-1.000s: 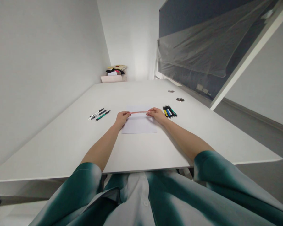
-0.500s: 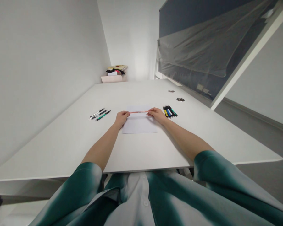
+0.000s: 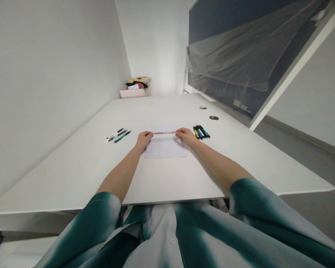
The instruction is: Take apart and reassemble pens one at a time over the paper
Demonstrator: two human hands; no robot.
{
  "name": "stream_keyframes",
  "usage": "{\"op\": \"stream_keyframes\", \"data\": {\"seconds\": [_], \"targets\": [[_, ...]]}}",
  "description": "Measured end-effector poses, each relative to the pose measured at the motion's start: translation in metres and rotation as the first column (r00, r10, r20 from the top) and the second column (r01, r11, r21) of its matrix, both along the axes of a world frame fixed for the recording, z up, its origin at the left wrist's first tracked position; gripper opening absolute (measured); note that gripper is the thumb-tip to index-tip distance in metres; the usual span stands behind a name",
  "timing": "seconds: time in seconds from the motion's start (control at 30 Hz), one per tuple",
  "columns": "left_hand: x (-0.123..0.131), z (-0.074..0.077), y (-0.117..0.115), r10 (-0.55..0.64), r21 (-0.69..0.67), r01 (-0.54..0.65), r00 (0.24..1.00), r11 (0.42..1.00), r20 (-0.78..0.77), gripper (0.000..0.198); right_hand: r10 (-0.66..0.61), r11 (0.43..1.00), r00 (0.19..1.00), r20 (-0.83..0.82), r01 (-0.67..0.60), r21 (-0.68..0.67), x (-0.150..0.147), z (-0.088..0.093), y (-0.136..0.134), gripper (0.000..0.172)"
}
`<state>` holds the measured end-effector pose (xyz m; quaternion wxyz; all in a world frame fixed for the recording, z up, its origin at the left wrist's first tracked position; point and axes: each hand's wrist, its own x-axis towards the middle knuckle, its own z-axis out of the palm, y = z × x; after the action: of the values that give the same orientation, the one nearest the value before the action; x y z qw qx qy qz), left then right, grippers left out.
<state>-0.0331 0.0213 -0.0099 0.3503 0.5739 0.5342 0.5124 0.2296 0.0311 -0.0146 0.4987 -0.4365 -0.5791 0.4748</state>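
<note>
A slim pink pencil [image 3: 164,133] with pale lettering near its middle stretches level between my hands. At its left end the fingers of my left hand [image 3: 144,140] are pinched together. My right hand [image 3: 185,136] grips the opposite end between thumb and fingers. Beneath the pencil lies a white sheet of paper [image 3: 165,149] on the white table, with the hands at its two sides. Just right of my right hand, several pens [image 3: 201,132] with yellow, blue, white and green parts lie side by side. Farther left of my left hand rest a few black-and-white pens [image 3: 115,134] and a green pen [image 3: 122,136].
The white table [image 3: 167,182] runs from my body toward the back wall. At its far end stands a pale box [image 3: 132,93] with cloth-like items on top. Two round cable holes [image 3: 213,117] sit near the right edge, beside a dark plastic-covered panel [image 3: 229,56].
Almost nothing differs. The pencil has turned slightly between the fingers, its lettering showing a little differently, while both hands stay in place.
</note>
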Motion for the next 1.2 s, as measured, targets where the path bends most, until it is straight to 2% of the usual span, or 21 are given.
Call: {"op": "stream_keyframes", "data": {"seconds": [0.43,0.73,1.2], "targets": [[0.0053,0.005,-0.0028,-0.022,-0.068,0.02,0.999,0.997,-0.029,0.006,0.002,1.0,1.0,0.026,-0.002,-0.009,-0.0013,-0.0001,0.0001,0.017],[0.0068,0.0061,-0.0036,-0.017,-0.027,0.012,0.979,1.0,-0.204,0.011,-0.006,1.0,0.999,0.041,0.007,-0.011,-0.0014,0.0033,-0.0025,0.014],[0.0063,0.0083,-0.0054,-0.013,-0.021,0.007,0.959,1.0,-0.283,0.014,-0.033,0.999,0.996,0.08,0.034,-0.01,-0.0016,0.003,-0.002,0.017]]}}
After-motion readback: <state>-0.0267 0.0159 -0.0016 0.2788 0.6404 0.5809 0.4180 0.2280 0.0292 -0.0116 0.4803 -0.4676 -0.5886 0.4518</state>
